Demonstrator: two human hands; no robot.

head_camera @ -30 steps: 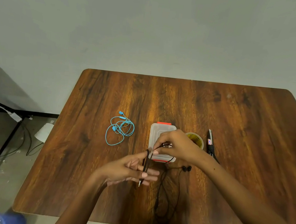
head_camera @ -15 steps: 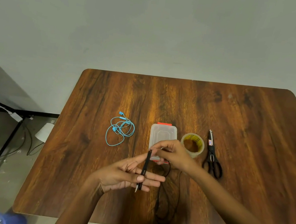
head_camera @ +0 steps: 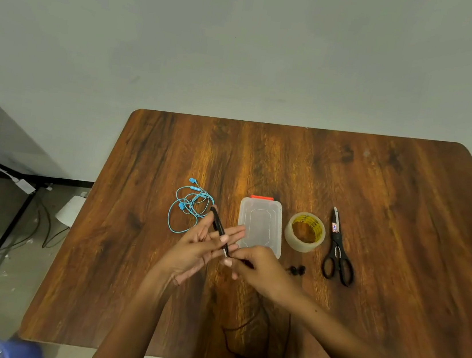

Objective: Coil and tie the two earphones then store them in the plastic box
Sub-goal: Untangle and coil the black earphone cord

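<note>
Black earphone cord crosses the flat left hand; the right hand pinches its hidden end. Clear plastic box lidded, contents unclear.

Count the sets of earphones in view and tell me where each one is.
2. The blue wired earphones lie loosely looped on the wooden table, left of the clear plastic box. The black wired earphones are partly wound on the left hand, cord trailing toward the near edge.

Tape roll beside scissors; perhaps a blue bucket.
</note>
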